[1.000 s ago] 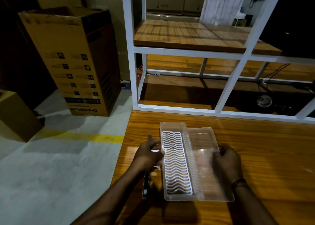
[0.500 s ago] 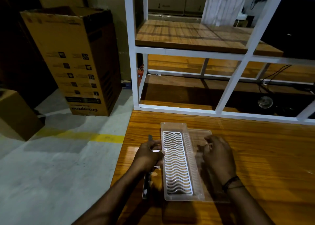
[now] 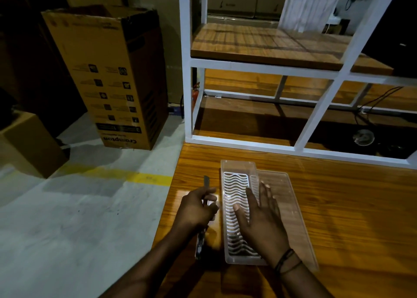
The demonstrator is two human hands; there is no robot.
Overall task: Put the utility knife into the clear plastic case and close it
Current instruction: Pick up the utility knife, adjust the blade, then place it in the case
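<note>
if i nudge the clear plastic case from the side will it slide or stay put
Probably slides: the clear plastic case looks thin-walled and light, holding only a white wavy insert, on a glossy wooden table. The right hand spread over it likely steadies it. It seems too low and flat to tip.

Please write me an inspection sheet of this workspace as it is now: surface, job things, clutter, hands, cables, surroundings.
Surface: wooden table, glossy, at its left edge.
Job's things: clear case open, white wavy insert inside, lid lying flat to its right; utility knife outside the case, to its left.
Clutter: nothing seen on the table.
Hands: left hand shut on the knife; right hand open, flat over the insert.
Cables: black cables on the lower shelf.
Surroundings: white shelf frame, cardboard box, concrete floor with yellow line.
</note>
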